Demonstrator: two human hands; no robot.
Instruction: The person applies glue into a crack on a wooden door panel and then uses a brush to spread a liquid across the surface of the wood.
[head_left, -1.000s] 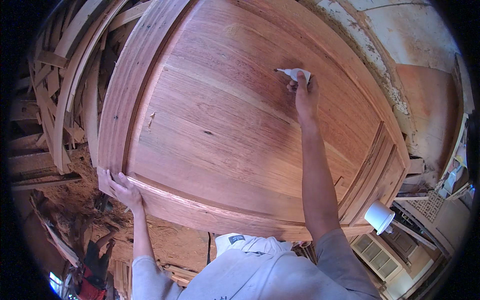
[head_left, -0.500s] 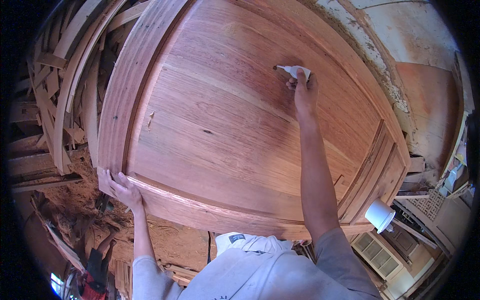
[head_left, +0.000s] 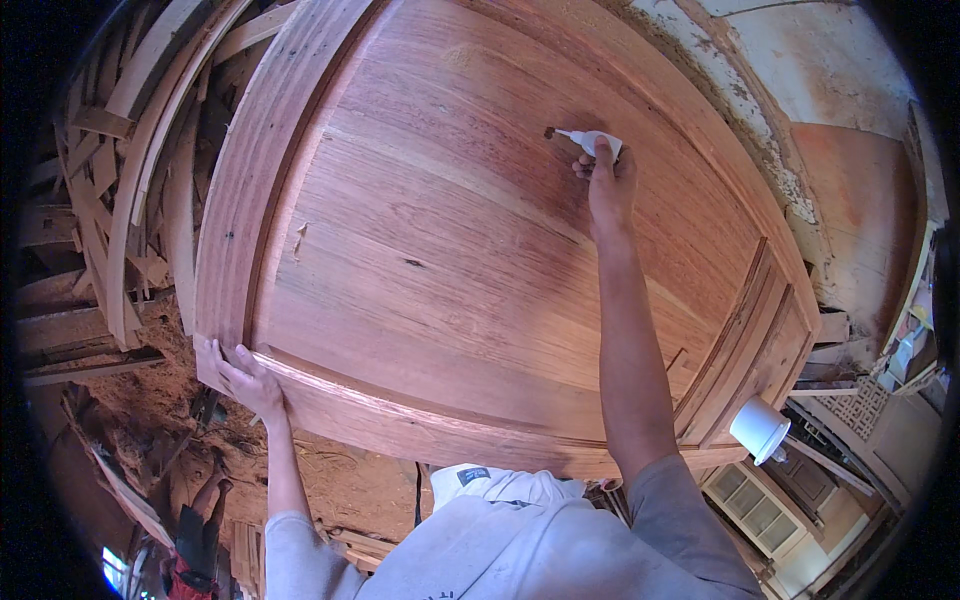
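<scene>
A large reddish wooden door panel [head_left: 430, 330] with a raised frame lies in front of me. Toward its far side, my right hand [head_left: 610, 180] is closed around a small white glue bottle [head_left: 598, 143] with a narrow nozzle. The nozzle tip points left, at a dark spot [head_left: 549, 132] in the wood that looks wet and darker than the boards around it. My left hand [head_left: 252, 386] rests on the near left corner of the frame, fingers spread. A small dark knot [head_left: 413, 263] and a curled wood shaving [head_left: 300, 240] show on the panel.
A white container [head_left: 760, 430] sits at the panel's near right corner. Scrap wood strips [head_left: 150, 150] are heaped on the left above sawdust [head_left: 155, 385]. Another person [head_left: 192, 545] is at the lower left. A pale glazed frame [head_left: 755, 510] stands at the lower right.
The dark spot at the nozzle tip looks slightly larger. Both hands have stayed almost in place. The person at the lower left has shifted a little.
</scene>
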